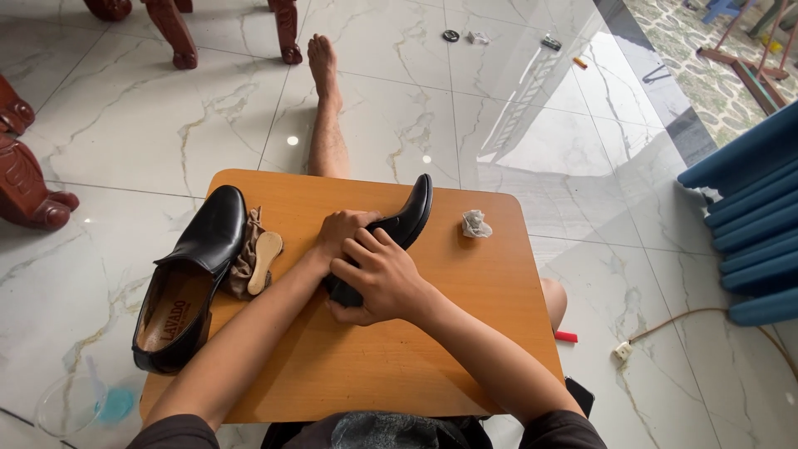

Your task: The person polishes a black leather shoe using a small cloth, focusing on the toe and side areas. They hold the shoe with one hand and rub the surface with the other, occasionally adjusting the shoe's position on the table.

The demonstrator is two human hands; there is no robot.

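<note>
Black leather shoe (405, 223) lies on its side mid-table, toe pointing far-right, glossy, sole edge facing right. Your left hand (345, 230) is clamped over its near upper, fingers curled down onto the leather. Your right hand (381, 278) wraps the heel end, fingers bent tight around it; whether anything is tucked under the palm, you cannot tell.

Second black shoe (189, 278) stands upright at the table's left edge, opening toward you, tan insole showing, nothing inside. Just right of it: a brown cloth (244, 258) with a pale wooden brush (265, 259) resting on it. A crumpled grey wad (475, 224) sits right of the held shoe, apart from it.

Surface is a small orange-brown wooden table (399, 366). Below, white veined marble floor (150, 125); your bare leg (326, 116) stretches far. Carved dark-red furniture legs (173, 33) far left, blue slatted panel (752, 216) right.
</note>
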